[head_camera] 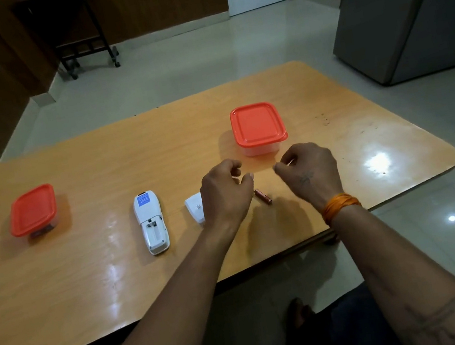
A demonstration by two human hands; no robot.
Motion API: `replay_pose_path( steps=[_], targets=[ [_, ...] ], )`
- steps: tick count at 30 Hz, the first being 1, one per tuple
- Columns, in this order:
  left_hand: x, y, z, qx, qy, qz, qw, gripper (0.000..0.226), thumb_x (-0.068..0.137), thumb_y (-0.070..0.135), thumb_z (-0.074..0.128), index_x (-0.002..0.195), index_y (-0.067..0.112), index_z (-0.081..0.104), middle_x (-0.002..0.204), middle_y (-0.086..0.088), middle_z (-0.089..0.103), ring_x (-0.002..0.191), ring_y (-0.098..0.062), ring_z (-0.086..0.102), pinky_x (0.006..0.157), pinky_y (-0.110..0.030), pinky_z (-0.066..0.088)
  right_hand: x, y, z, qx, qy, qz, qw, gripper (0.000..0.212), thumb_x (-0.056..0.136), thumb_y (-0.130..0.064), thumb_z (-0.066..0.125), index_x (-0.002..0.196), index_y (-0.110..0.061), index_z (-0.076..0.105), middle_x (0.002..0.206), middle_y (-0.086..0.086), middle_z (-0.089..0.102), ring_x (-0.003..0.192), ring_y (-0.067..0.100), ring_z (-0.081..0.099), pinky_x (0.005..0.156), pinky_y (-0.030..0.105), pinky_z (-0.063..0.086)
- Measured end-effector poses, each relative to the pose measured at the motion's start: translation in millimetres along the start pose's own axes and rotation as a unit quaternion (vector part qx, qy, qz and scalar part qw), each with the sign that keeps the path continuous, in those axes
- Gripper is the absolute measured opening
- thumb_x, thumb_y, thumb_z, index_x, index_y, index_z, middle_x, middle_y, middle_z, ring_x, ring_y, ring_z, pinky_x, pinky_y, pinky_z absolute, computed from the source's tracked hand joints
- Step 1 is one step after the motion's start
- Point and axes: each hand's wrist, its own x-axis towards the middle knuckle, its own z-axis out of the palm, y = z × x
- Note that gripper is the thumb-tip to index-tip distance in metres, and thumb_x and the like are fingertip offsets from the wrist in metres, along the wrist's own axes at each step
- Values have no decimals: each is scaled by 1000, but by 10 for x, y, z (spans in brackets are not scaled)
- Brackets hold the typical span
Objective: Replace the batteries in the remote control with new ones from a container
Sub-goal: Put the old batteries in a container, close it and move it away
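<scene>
A white remote control (151,221) lies face down on the wooden table (99,169), its battery bay uncovered and empty. Its white cover (195,211) rests to the right, partly hidden by my left hand (225,195). A copper-coloured battery (263,196) lies on the table between my hands. My left hand hovers with curled fingers and holds nothing. My right hand (309,173), an orange thread band at its wrist, hovers just in front of a lidded container with a red lid (257,125), fingers loosely curled. A second red-lidded container (32,209) stands at the far left.
A grey refrigerator (409,6) stands beyond the table's right end. A dark trolley on wheels (83,36) is against the far wall. The table's front edge runs below my forearms, with my knee and foot showing under it.
</scene>
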Motion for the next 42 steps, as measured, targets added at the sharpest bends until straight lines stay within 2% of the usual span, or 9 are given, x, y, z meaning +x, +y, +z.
replay_pose_path(
  steps=[3, 7, 15, 22, 27, 29, 33, 37, 42],
  targets=[
    [170, 51, 70, -63, -10, -41, 997, 47, 89, 28, 78, 133, 14, 69, 116, -1, 75, 100, -15, 73, 96, -38, 58, 198, 72, 4, 36, 16, 8, 999, 39, 86, -28, 74, 122, -15, 71, 104, 9, 76, 97, 27, 71, 86, 39, 60],
    [444, 55, 227, -93, -46, -83, 991, 78, 84, 27, 82, 154, 13, 48, 150, -6, 58, 130, -21, 61, 107, -39, 51, 455, 178, 120, 7, -11, -48, 999, 76, 89, -7, 69, 156, -27, 40, 139, 14, 59, 118, 32, 63, 97, 48, 57],
    [635, -91, 361, -182, -68, -87, 977, 68, 79, 20, 85, 143, 21, 63, 131, 3, 71, 118, -15, 66, 101, -39, 58, 618, 248, 240, -83, 6, -163, 983, 38, 91, -3, 67, 128, -14, 69, 123, 13, 62, 97, 35, 68, 86, 45, 59],
    [610, -238, 217, -93, -81, -37, 992, 127, 67, 43, 94, 166, 20, 19, 166, -6, 39, 151, -24, 39, 120, -46, 40, 425, -67, 127, -77, 37, -297, 951, 21, 93, -25, 74, 111, -15, 68, 120, 8, 64, 109, 31, 60, 77, 42, 59],
    [540, -172, 221, -34, -41, -44, 998, 125, 70, 44, 92, 165, 13, 16, 163, -12, 39, 148, -31, 41, 116, -40, 39, 212, -233, 156, -48, -5, -321, 946, 21, 98, -31, 67, 115, -20, 63, 108, 3, 74, 89, 31, 70, 70, 41, 57],
    [531, -171, 225, -29, -20, -49, 998, 113, 71, 43, 91, 159, 10, 28, 154, -12, 48, 141, -31, 49, 107, -33, 41, 196, -232, 145, -55, -16, -321, 945, 30, 98, -33, 67, 125, -20, 64, 115, 5, 75, 95, 32, 71, 75, 41, 58],
    [525, -165, 168, -14, 3, -29, 999, 102, 67, 51, 91, 147, 11, 43, 143, -10, 59, 129, -29, 58, 94, -27, 42, 258, -199, 131, -55, -58, -330, 940, 41, 104, -30, 59, 140, -12, 62, 142, 11, 65, 132, 32, 60, 111, 46, 46],
    [562, -169, 102, -9, 11, -13, 1000, 103, 62, 61, 90, 144, 14, 48, 139, -7, 63, 125, -28, 61, 99, -40, 56, 276, -224, 135, -31, -20, -356, 934, 34, 104, -28, 59, 129, -8, 70, 129, 13, 73, 117, 33, 71, 94, 43, 58],
    [572, -193, -13, 1, -1, 26, 1000, 106, 55, 68, 89, 141, 19, 51, 133, -1, 66, 118, -22, 63, 93, -41, 60, 394, -250, 89, 36, 36, -337, 940, 28, 105, -32, 57, 107, -10, 75, 77, 8, 74, 63, 27, 67, 55, 31, 51]
  ],
)
